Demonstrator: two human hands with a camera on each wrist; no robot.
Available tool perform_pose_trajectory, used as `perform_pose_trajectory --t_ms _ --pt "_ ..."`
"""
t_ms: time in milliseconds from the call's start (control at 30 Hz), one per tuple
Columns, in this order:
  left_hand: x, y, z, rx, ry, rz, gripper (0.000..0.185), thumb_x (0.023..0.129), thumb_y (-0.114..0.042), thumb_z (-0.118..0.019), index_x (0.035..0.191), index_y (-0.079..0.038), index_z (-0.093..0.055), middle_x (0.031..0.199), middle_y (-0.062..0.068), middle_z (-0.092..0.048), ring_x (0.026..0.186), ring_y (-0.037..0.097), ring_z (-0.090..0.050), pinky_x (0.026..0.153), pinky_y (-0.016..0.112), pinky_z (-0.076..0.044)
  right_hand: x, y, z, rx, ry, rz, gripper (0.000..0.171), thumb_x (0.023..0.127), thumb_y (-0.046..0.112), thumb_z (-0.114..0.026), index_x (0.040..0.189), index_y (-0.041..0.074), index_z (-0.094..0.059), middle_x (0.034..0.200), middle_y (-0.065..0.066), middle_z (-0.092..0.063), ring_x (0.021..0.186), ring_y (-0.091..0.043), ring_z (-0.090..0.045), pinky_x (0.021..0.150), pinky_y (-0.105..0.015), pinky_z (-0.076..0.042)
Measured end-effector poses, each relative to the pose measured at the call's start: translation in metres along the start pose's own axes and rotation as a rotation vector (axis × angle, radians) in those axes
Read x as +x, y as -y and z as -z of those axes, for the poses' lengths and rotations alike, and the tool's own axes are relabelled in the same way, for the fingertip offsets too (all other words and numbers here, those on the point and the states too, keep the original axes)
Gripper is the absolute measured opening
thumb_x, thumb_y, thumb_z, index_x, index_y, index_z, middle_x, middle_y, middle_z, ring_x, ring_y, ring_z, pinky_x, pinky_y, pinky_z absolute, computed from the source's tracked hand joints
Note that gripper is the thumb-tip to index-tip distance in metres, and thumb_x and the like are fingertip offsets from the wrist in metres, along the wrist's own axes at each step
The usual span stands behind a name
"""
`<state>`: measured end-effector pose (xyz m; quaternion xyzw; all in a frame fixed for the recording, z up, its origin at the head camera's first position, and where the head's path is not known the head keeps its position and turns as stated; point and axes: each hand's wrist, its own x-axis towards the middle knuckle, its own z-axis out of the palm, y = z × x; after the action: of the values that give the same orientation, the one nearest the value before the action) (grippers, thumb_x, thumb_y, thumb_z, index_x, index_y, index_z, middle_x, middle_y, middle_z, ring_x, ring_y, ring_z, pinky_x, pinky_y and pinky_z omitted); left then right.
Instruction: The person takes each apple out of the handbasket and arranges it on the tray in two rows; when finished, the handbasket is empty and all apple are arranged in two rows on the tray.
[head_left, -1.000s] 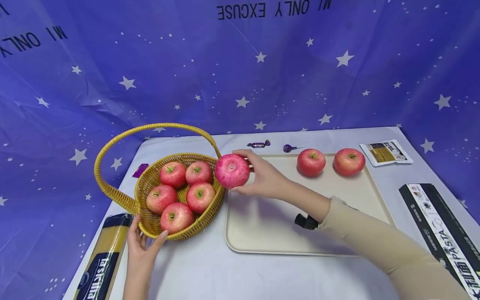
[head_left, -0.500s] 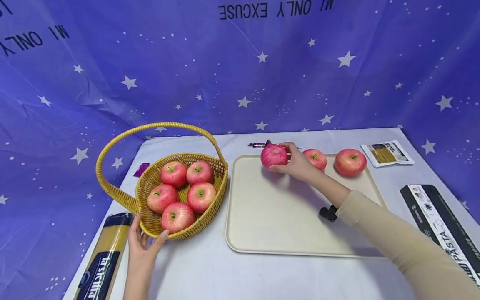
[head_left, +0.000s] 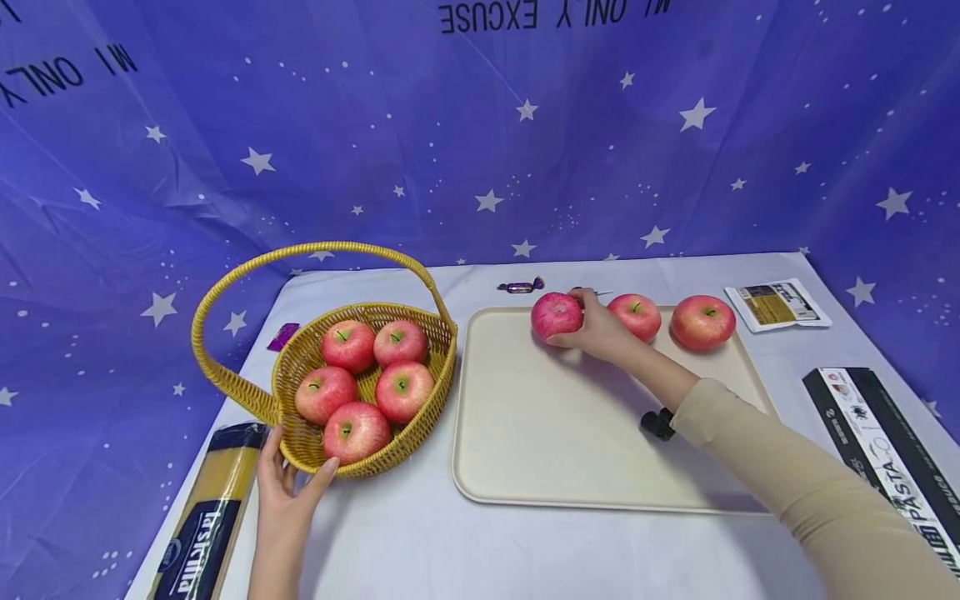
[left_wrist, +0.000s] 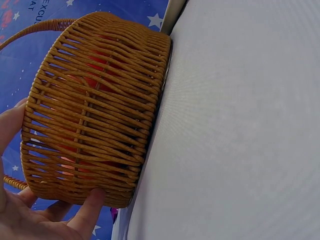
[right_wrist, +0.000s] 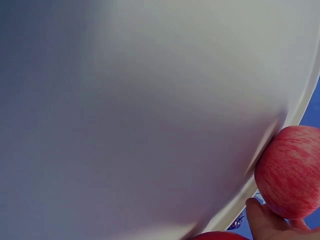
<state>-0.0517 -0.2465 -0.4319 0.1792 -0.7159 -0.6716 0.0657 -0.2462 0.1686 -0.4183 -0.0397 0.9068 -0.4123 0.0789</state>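
Head view: right hand [head_left: 600,329] gripped an apple [head_left: 556,315], fingers curled round it, at the far left of the tray [head_left: 570,433], just beside two other apples [head_left: 636,316] [head_left: 702,322] in a row along the far rim. The held apple sat lower than half a second before and looked to be touching the tray, though contact could not be confirmed from here. A second before, the same apple was in the air next to the basket [head_left: 315,358]; it had since crossed to the tray's back edge. Judgement: the carry was all but over and only the release remained. Left hand [head_left: 281,492] lay against the basket's near wall, fingers spread and relaxed, steadying it rather than gripping; its place matched both earlier frames. Five apples remained in the basket, unchanged in number. Pasta packs [head_left: 206,517] [head_left: 888,467], sweets [head_left: 522,287] and a sachet [head_left: 776,304] lay about the cloth [head_left: 397,542], none shifted.

Left wrist view: fingers [left_wrist: 90,207] and thumb [left_wrist: 10,125] rested flat on the wicker basket [left_wrist: 95,110], red fruit showing dimly through the weave. No clamp on it.

Right wrist view: the apple [right_wrist: 289,172] sat at the tray's [right_wrist: 150,100] rim, a fingertip [right_wrist: 260,215] against its underside; the edge of a second apple [right_wrist: 220,236] showed at the bottom. Much of the frame was blurred tray.
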Motion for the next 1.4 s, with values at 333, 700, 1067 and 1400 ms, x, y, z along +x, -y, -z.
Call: perform_pose_trajectory --t_ms 333,700,1067,1400 --pt "0.003 -0.001 0.002 0.001 -0.007 -0.016 0.092 0.089 -0.002 -0.067 0.155 -0.025 -0.006 0.16 0.004 -0.005 0.144 0.024 -0.011 0.108 0.018 -0.028 -0.005 -0.002 0.003 -0.05 -0.016 0.053 0.099 0.076 0.03 -0.082 0.148 0.001 -0.021 0.14 -0.026 -0.041 0.125 -0.041 -0.045 0.102 -0.056 -0.039" --pt "0.001 -0.003 0.003 0.001 -0.02 0.0 0.092 0.089 -0.006 -0.069 0.155 -0.027 -0.008 0.161 0.005 -0.003 0.145 0.024 -0.009 0.111 0.022 -0.026 -0.036 0.066 -0.023 -0.178 -0.078 0.51 0.082 0.08 0.034 -0.078 0.148 0.014 -0.037 0.149 -0.008 -0.04 0.136 -0.03 -0.035 0.108 -0.052 -0.034" --pt "0.002 0.002 0.004 0.001 -0.022 0.0 0.093 0.089 -0.002 -0.068 0.155 -0.025 -0.006 0.16 0.005 -0.006 0.144 0.024 -0.011 0.11 0.02 -0.027 -0.037 0.139 -0.093 -0.322 0.263 0.673 0.074 0.084 0.044 -0.072 0.146 0.018 -0.043 0.14 -0.002 -0.051 0.128 -0.02 -0.045 0.108 -0.035 -0.036" --pt "0.002 0.0 0.001 -0.005 -0.009 -0.001 0.093 0.089 -0.002 -0.067 0.155 -0.024 -0.006 0.161 0.005 -0.004 0.144 0.025 -0.009 0.108 0.02 -0.03 -0.022 0.161 -0.126 -0.5 0.285 0.566 0.076 0.076 0.054 -0.074 0.141 0.026 -0.049 0.132 0.0 -0.05 0.112 -0.018 -0.056 0.087 -0.035 -0.05"
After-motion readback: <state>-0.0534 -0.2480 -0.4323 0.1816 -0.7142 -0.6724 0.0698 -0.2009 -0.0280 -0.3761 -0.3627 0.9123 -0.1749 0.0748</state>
